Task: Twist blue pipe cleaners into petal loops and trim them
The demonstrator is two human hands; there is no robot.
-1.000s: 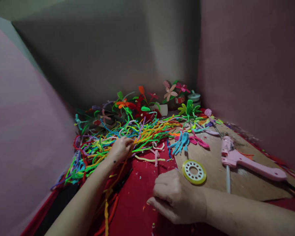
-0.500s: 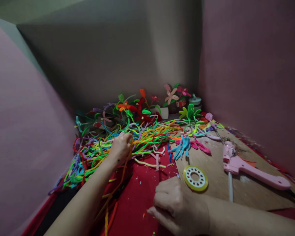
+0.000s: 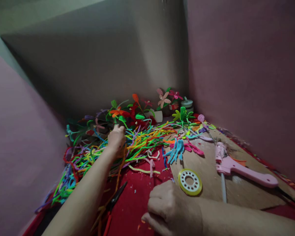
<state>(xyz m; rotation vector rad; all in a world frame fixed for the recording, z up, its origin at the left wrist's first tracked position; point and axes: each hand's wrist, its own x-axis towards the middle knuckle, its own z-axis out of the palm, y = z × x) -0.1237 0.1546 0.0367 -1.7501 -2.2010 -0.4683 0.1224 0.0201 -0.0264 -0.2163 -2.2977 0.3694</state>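
My left hand (image 3: 116, 137) is closed and reaches to the far side of a heap of multicoloured pipe cleaners (image 3: 142, 141). Its fingertips are hidden, so what it grips does not show. An orange pipe cleaner (image 3: 120, 170) trails down below its wrist. My right hand (image 3: 162, 203) rests as a fist on the red cloth (image 3: 135, 200), with any content hidden inside. Just beyond it lies a pale pink pipe cleaner piece (image 3: 151, 167), and a thin dark line runs from that toward the fist. Beside the fist is a yellow tape roll (image 3: 190, 182).
A pink glue gun (image 3: 245, 172) lies on a brown board (image 3: 206, 173) at right. Scissors (image 3: 115, 198) sit by my left forearm. Pipe cleaner flowers (image 3: 163, 99) and a lidded jar (image 3: 187, 105) stand at the back. Blue pipe cleaner loops (image 3: 177, 150) lie on the board's edge.
My left hand has moved farther away across the heap, uncovering the scissors. The view has turned slightly to the right. My right hand stays a fist in the same spot.
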